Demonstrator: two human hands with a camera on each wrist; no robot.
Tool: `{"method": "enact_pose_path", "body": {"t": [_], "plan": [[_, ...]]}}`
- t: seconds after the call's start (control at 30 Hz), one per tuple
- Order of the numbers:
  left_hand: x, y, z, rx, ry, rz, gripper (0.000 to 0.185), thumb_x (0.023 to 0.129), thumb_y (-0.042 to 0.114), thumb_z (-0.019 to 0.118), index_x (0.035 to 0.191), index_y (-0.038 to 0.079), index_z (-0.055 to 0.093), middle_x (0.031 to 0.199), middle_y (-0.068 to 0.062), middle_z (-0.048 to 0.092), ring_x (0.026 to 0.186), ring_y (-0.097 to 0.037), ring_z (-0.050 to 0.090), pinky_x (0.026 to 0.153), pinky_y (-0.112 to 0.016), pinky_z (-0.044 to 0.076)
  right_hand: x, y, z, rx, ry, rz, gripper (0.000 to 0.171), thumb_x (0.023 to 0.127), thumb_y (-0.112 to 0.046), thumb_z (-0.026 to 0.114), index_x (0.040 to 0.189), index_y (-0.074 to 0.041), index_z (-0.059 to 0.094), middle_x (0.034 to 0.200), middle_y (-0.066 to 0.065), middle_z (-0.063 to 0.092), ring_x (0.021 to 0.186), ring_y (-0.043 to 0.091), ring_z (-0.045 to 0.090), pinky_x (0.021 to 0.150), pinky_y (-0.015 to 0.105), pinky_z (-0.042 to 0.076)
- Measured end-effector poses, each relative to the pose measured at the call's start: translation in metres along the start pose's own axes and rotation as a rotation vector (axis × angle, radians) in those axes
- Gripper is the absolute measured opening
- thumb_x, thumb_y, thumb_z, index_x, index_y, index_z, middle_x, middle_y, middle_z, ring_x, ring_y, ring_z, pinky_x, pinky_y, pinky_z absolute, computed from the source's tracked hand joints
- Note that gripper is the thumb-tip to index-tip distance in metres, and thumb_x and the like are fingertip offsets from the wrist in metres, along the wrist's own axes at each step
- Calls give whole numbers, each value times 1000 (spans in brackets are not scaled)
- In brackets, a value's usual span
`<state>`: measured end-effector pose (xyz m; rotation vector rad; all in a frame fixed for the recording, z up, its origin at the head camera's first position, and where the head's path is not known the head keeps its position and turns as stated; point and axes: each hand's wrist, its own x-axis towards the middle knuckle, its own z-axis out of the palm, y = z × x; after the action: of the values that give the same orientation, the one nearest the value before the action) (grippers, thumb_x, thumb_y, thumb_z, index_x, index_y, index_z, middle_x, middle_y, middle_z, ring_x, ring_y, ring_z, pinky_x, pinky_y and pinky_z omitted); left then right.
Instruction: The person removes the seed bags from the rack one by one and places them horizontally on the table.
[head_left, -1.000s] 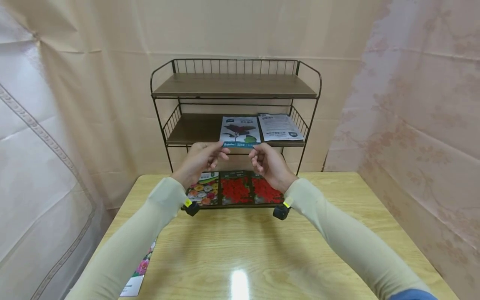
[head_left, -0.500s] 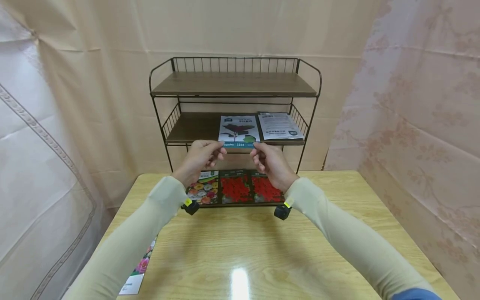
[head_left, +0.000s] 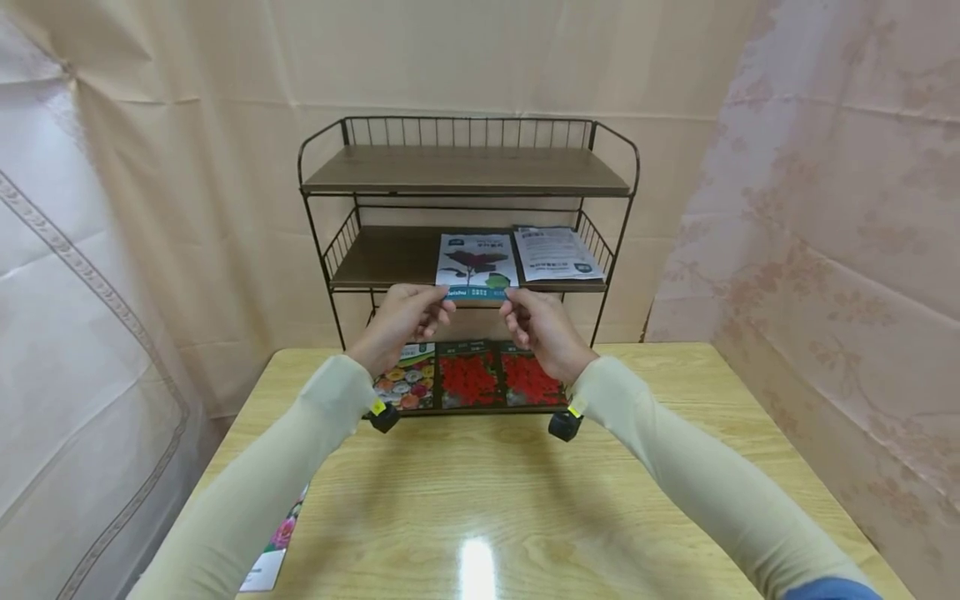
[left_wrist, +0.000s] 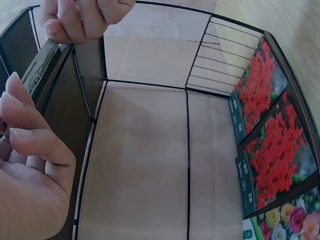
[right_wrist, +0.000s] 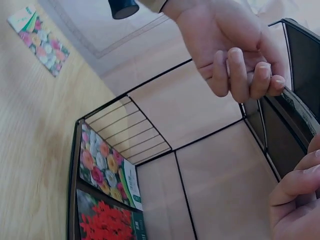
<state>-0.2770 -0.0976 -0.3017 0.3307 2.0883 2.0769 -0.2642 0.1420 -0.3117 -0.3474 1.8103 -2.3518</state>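
A seed packet (head_left: 477, 260) with a dark-leaved plant and a blue lower band lies on the middle shelf board (head_left: 386, 254) of a dark wire rack, its near edge jutting slightly over the front. My left hand (head_left: 401, 321) pinches the packet's near left corner between thumb and fingers. At the near right corner, my right hand (head_left: 546, 329) pinches it likewise. The left wrist view shows the packet's edge (left_wrist: 42, 65) between both hands. Beside it on the right, a white text-covered packet (head_left: 558, 254) lies on the same board.
The bottom shelf bears a packet with mixed flowers (head_left: 408, 383) and two red-flowered packets (head_left: 468, 379). Above is the top shelf (head_left: 468, 167) with its wire rail. Another flower packet (head_left: 264, 571) lies at the left of the wooden table (head_left: 480, 483), partly behind my left sleeve.
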Motion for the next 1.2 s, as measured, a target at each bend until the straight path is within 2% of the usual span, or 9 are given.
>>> {"method": "enact_pose_path", "body": {"t": [0.17,0.33,0.53,0.7,0.9,1.07,1.2], "plan": [[-4,1,-2,41,-1,38,34,108,29,57,102,-1,71,85,-5,68,57,-10,51,51,-21,43,0,0,1,-50,-4,-14,35,108,-25,54,82,-5,65,65,-1,57,49,8,43,47,20,34],[-9,1,-3,111,-22,93,39,109,30,55,102,-6,68,85,-8,66,61,-13,50,52,-21,44,-1,1,1,-100,1,-24,35,108,-26,54,84,-3,66,66,-2,57,51,8,43,47,20,35],[-13,1,-6,126,-5,61,36,108,27,56,95,-3,69,80,-9,66,56,-11,49,49,-20,40,-6,0,4,-164,11,-45,35,107,-26,56,83,-3,66,64,-2,57,52,9,43,48,21,34],[-16,3,-6,134,0,31,33,108,24,55,88,0,67,73,-5,63,53,-10,47,48,-20,37,-8,0,6,-179,10,-44,34,106,-23,55,80,-6,66,65,-1,57,53,10,42,49,22,34],[-18,7,-2,160,-16,56,34,109,23,53,88,0,66,74,-6,62,54,-10,47,48,-21,37,-8,2,4,-175,24,-60,33,106,-21,55,78,-7,66,66,0,57,54,10,43,49,22,34],[-22,6,-1,187,-18,97,33,109,23,53,88,1,67,80,-14,63,56,-11,48,50,-21,40,-10,3,3,-211,17,-95,34,106,-22,55,79,-6,67,65,0,58,55,10,43,50,22,34],[-26,4,-2,212,-17,121,35,109,26,54,88,2,67,80,-14,63,56,-12,47,51,-22,41,-12,5,2,-231,6,-135,34,106,-22,56,81,-2,66,65,0,58,55,11,44,50,23,34]]}}
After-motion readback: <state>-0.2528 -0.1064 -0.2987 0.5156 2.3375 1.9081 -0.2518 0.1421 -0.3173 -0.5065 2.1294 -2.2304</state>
